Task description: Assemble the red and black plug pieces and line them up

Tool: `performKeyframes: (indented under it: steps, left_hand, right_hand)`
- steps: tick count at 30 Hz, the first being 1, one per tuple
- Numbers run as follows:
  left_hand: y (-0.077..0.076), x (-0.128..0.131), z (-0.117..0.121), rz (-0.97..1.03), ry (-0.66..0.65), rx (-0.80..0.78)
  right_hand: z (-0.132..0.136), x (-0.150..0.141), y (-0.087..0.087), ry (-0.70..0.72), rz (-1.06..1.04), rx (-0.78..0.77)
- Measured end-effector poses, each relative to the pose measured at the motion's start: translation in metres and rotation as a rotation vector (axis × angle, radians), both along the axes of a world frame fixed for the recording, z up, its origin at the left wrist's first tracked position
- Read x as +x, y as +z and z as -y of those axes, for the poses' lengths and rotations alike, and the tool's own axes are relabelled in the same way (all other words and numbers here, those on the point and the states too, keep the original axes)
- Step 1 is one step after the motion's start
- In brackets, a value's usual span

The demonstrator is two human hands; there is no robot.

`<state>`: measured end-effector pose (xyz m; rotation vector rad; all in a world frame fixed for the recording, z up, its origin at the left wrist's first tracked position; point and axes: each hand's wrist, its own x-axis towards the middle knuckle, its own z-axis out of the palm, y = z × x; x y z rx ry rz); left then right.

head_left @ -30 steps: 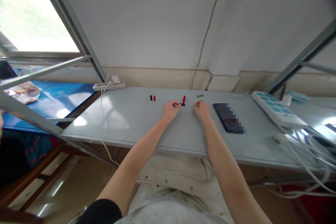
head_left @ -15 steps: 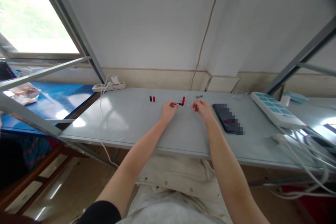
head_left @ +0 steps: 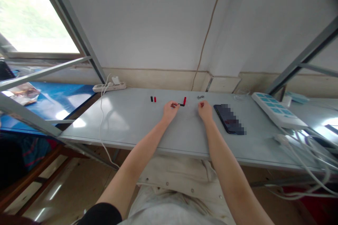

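My left hand is closed in a pinch at the middle of the table. A small black rod-like piece sticks out from its fingertips. A small red cylinder meets the far end of that piece, forming a corner with it. To the right, my right hand has its fingers curled together; what they hold, if anything, is too small to make out. Just beyond that hand lies a little cluster of grey metal bits. Farther left stand a small black cylinder and another red cylinder, side by side.
A dark phone lies right of my right hand. A large white power strip with cables is at the right. Another power strip sits at the back left, its white cable crossing the grey table.
My right hand has drawn slightly right, away from the left hand, and its fingers have curled in. The left hand and the black piece have stayed in place.
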<state>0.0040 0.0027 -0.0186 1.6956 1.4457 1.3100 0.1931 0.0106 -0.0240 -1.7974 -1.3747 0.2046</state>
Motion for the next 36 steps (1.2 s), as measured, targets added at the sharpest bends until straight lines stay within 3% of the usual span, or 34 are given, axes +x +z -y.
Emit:
performKeyframes:
  steps: [7,13,18,23,36]
  left_hand:
    - [-0.005,0.010,0.010,-0.234,-0.018,0.197]
    - [-0.001,0.011,0.013,-0.258,0.014,0.262]
    - [-0.005,0.007,0.008,-0.241,0.029,0.276]
    - [-0.007,0.006,0.006,-0.210,0.024,0.307]
    - [0.001,0.004,0.004,0.013,0.041,0.035]
  right_hand:
    - [0.006,-0.015,-0.005,-0.080,0.332,-0.058]
    - [0.012,-0.030,-0.003,-0.069,0.556,-0.069]
    - [0.010,-0.027,-0.004,-0.100,0.490,-0.082]
    - [0.011,-0.023,-0.002,0.065,0.439,-0.062]
    - [0.013,-0.023,0.000,0.258,0.537,-0.191]
